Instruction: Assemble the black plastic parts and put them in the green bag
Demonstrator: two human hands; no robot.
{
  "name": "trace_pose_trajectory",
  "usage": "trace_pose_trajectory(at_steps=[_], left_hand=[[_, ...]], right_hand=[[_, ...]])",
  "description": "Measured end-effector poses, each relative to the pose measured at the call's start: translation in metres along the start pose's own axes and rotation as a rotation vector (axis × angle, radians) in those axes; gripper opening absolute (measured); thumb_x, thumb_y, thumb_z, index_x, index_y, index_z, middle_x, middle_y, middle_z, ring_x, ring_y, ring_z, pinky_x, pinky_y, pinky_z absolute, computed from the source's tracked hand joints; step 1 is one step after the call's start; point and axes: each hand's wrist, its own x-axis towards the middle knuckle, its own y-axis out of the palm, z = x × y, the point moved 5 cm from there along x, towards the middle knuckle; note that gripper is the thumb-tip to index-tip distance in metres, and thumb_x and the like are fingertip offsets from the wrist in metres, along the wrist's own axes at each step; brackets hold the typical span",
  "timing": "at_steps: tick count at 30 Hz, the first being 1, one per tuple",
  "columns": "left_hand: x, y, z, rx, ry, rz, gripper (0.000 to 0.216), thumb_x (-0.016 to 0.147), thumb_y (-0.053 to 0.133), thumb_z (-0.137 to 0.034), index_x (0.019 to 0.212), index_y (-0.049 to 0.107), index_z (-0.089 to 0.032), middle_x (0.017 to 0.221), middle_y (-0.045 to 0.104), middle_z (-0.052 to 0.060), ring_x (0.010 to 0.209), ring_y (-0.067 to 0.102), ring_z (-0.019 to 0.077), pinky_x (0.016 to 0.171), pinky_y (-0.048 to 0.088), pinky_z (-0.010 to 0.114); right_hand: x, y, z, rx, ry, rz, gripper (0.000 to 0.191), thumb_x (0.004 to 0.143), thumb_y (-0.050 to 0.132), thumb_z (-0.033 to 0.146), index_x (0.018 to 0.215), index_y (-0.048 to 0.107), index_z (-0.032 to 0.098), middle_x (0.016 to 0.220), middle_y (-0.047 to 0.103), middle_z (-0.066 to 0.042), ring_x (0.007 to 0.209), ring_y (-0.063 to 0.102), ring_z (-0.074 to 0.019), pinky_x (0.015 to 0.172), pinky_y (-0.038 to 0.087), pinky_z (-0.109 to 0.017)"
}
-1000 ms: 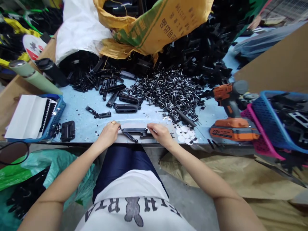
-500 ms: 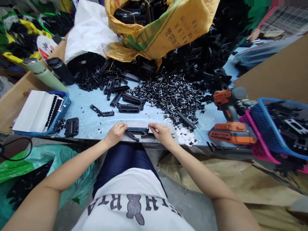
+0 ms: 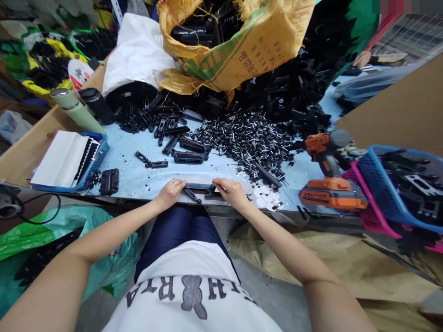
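At the front edge of the bench, my left hand pinches the left end of a long black plastic bar. The fingers of my right hand are closed at its other end. A pale strip lies along the bar's far side; whether it is part of the bar I cannot tell. Just below the bar, a small black lever-like piece slants toward me. Farther back lie black plastic housings and a heap of black-headed metal pins.
An orange cordless drill stands at right, beside a blue basket of black parts. White discs lie near my right hand. At left is a blue tray with papers. A yellow sack stands behind; another person's hand shows at far right.
The view has shifted slightly, so the left side of the bench sits farther right. Both hands keep their hold on the bar, with hardly any movement.
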Motion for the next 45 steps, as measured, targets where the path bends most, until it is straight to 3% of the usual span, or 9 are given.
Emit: trace_pose_trajectory(at_steps=[10,16,23,28,32,35,39,42,45], left_hand=[[0.027,0.017,-0.039,0.117,-0.024,0.227,0.038,0.089,0.046,-0.033,0.122,0.050,-0.014,0.118,0.058,0.015,0.116,0.048,0.0274,0.100,0.029,0.049],[0.051,0.051,-0.055,-0.062,-0.023,0.386,0.051,0.086,0.050,-0.043,0.126,0.043,-0.011,0.114,0.056,0.015,0.107,0.051,0.0264,0.089,0.040,0.040],[0.051,0.052,-0.048,-0.090,-0.098,0.348,0.057,0.079,0.054,-0.055,0.115,0.050,-0.011,0.102,0.059,0.014,0.096,0.053,0.0277,0.083,0.041,0.040],[0.048,0.051,-0.050,-0.062,-0.040,0.379,0.055,0.080,0.053,-0.053,0.116,0.050,-0.011,0.105,0.059,0.014,0.097,0.053,0.0275,0.084,0.040,0.039],[0.051,0.051,-0.048,0.088,0.024,0.406,0.060,0.085,0.047,-0.052,0.124,0.046,-0.007,0.107,0.059,0.019,0.096,0.055,0.0294,0.076,0.041,0.040],[0.056,0.042,-0.040,0.153,-0.014,0.362,0.051,0.089,0.037,-0.050,0.101,0.060,-0.006,0.084,0.063,0.017,0.081,0.060,0.0267,0.067,0.043,0.037],[0.044,0.017,-0.050,0.006,0.054,0.316,0.048,0.089,0.035,-0.054,0.075,0.062,-0.016,0.066,0.060,0.008,0.067,0.059,0.0196,0.061,0.046,0.032],[0.027,0.003,-0.070,-0.058,0.053,0.316,0.030,0.091,0.042,-0.044,0.090,0.063,-0.022,0.089,0.063,0.007,0.082,0.060,0.0167,0.071,0.050,0.030],[0.026,0.008,-0.083,-0.046,0.036,0.320,0.022,0.089,0.051,-0.034,0.108,0.057,-0.025,0.114,0.057,0.006,0.099,0.056,0.0175,0.082,0.050,0.034]], right_hand=[[-0.015,-0.002,-0.010,-0.080,0.014,-0.061,0.021,0.090,0.045,0.021,0.098,0.065,0.020,0.095,0.071,-0.007,0.087,0.067,-0.0186,0.078,0.055,-0.031],[-0.014,0.003,-0.009,-0.152,-0.091,0.165,0.027,0.089,0.043,0.014,0.108,0.062,0.017,0.105,0.068,-0.011,0.094,0.065,-0.0192,0.082,0.054,-0.032],[-0.034,0.020,-0.018,-0.099,-0.072,0.134,0.037,0.089,0.051,0.030,0.123,0.053,0.017,0.115,0.062,-0.013,0.101,0.059,-0.0210,0.085,0.051,-0.037],[-0.034,0.018,-0.032,-0.143,-0.236,0.307,0.044,0.089,0.048,0.041,0.126,0.050,0.017,0.106,0.063,-0.011,0.092,0.059,-0.0191,0.078,0.049,-0.033],[-0.025,0.014,-0.045,-0.358,-0.249,0.357,0.048,0.085,0.047,0.056,0.108,0.062,0.017,0.085,0.065,-0.009,0.074,0.059,-0.0179,0.063,0.044,-0.028],[-0.014,-0.002,-0.040,-0.463,-0.153,0.277,0.055,0.082,0.042,0.065,0.069,0.062,0.016,0.059,0.058,-0.007,0.057,0.054,-0.0164,0.052,0.036,-0.027],[0.001,-0.044,0.014,-0.088,-0.292,0.284,0.058,0.088,0.028,0.063,0.056,0.050,0.019,0.049,0.049,-0.003,0.046,0.046,-0.0127,0.047,0.029,-0.027],[0.004,-0.063,0.070,0.435,-0.399,0.348,0.053,0.092,0.023,0.058,0.063,0.048,0.021,0.048,0.046,0.000,0.046,0.046,-0.0123,0.048,0.032,-0.027],[-0.001,-0.042,0.103,0.754,-0.362,0.169,0.053,0.092,0.013,0.058,0.067,0.045,0.023,0.050,0.044,0.000,0.049,0.047,-0.0134,0.051,0.038,-0.027]])
